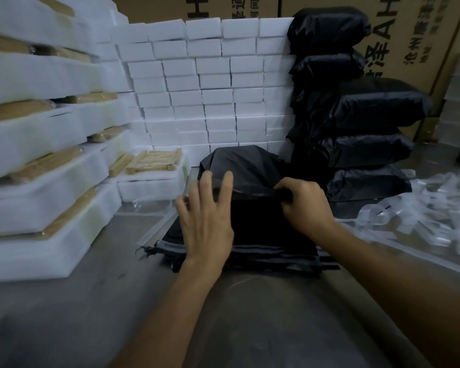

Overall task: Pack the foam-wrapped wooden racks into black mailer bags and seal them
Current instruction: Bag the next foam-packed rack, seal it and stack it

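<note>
On the grey table (64,301), the left hand (206,221) presses flat, fingers straight, on a filled black plastic mailer bag (246,166); the right hand (304,205) pinches its folded flap.

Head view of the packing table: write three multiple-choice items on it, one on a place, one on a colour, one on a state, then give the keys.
1. Where does the stack of filled mailer bags stand?
A. right of the white foam block wall
B. left of the foam-wrapped racks
C. under the table

2. What colour is the mailer bag being handled?
A. white
B. black
C. brown

3. What is the right hand doing?
A. resting open on the table
B. pinching the bag's flap
C. lifting a rack

Keys:
1 A, the bags pile up against the wall's right end.
2 B, it is dark like the stacked ones.
3 B, its fingers curl on the flap edge, while the left hand lies flat on the bag.
</note>
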Motion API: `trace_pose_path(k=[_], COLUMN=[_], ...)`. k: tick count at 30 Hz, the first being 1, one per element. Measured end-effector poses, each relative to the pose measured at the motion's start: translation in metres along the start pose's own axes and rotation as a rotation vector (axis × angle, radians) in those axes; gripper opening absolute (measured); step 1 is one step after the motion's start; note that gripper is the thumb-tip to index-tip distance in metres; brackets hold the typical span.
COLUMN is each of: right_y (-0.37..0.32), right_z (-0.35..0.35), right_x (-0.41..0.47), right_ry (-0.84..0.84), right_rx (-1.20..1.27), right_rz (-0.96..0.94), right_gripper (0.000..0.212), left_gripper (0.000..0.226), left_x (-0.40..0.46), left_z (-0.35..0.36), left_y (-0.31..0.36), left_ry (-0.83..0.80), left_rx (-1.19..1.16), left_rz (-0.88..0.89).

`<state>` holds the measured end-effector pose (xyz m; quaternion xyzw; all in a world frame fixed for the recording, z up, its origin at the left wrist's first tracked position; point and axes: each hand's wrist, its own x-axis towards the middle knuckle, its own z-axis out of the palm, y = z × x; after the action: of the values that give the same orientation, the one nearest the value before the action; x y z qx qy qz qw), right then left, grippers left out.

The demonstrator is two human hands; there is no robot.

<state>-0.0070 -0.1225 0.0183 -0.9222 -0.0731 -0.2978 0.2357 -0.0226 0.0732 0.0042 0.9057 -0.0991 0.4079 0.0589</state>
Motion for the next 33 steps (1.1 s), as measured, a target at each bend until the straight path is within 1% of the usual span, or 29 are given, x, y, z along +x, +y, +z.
trace_pose_path(k=[1,2,5,7,10,13,15,17,19,21,22,23,25,26,27,30,32,33], right_y=[0.003,0.005,0.010,0.014,0.021,0.024,0.021,0.019,0.018,0.018,0.018,0.018,0.016,0.016,0.018,0.021,0.018,0.018], right_z=[-0.001,-0.001,0.002,0.005,0.003,-0.008,-0.015,-0.018,-0.019,-0.020,-0.021,-0.021,-0.023,-0.024,-0.025,-0.027,-0.024,-0.021], right_x=[-0.004,-0.008,-0.019,-0.028,-0.038,-0.038,-0.039,-0.040,-0.041,-0.041,-0.039,-0.037,-0.034,-0.032,-0.031,-0.032,-0.036,-0.037], right_ry=[0.001,0.007,0.028,0.009,0.010,0.157,0.219,0.154,0.004,-0.143,-0.216,-0.296,-0.449,-0.496,-0.519,-0.507,-0.393,-0.318], right_rx=[0.042,0.076,0.097,0.095,0.087,0.154,0.203,0.242,0.253,0.240,0.231,0.219,0.189,0.180,0.179,0.227,0.249,0.245], right_rz=[0.021,0.038,0.023,-0.018,-0.048,-0.041,-0.037,0.011,0.097,0.139,0.150,0.161,0.185,0.196,0.208,0.248,0.262,0.271], right_gripper=[0.031,0.033,0.035,0.037,0.034,0.026,0.025,0.028,0.030,0.026,0.024,0.024,0.027,0.029,0.030,0.031,0.037,0.038], left_gripper=[0.077,0.068,0.033,0.022,0.013,0.017,0.021,0.029,0.037,0.046,0.046,0.041,0.021,0.022,0.027,0.044,0.053,0.053], left_x=[-0.001,-0.002,-0.004,-0.004,-0.004,-0.004,-0.003,-0.004,-0.006,-0.006,-0.005,-0.004,-0.003,-0.002,-0.002,0.001,0.004,0.006], left_z=[0.001,0.003,0.008,0.010,0.012,0.011,0.013,0.015,0.017,0.017,0.016,0.015,0.009,0.006,0.004,0.003,0.010,0.015], left_y=[-0.005,-0.009,-0.016,-0.019,-0.024,-0.027,-0.027,-0.026,-0.026,-0.028,-0.028,-0.029,-0.027,-0.026,-0.028,-0.031,-0.032,-0.033], left_ry=[-0.044,-0.094,-0.238,-0.286,-0.324,-0.271,-0.224,-0.229,-0.253,-0.293,-0.327,-0.361,-0.413,-0.429,-0.445,-0.492,-0.477,-0.462], left_rx=[0.001,-0.006,-0.104,-0.176,-0.333,-0.474,-0.514,-0.511,-0.521,-0.575,-0.605,-0.632,-0.649,-0.677,-0.726,-0.886,-0.866,-0.797], left_rz=[-0.028,-0.051,-0.139,-0.211,-0.327,-0.341,-0.231,-0.098,-0.078,-0.163,-0.194,-0.210,-0.202,-0.193,-0.199,-0.359,-0.479,-0.509])
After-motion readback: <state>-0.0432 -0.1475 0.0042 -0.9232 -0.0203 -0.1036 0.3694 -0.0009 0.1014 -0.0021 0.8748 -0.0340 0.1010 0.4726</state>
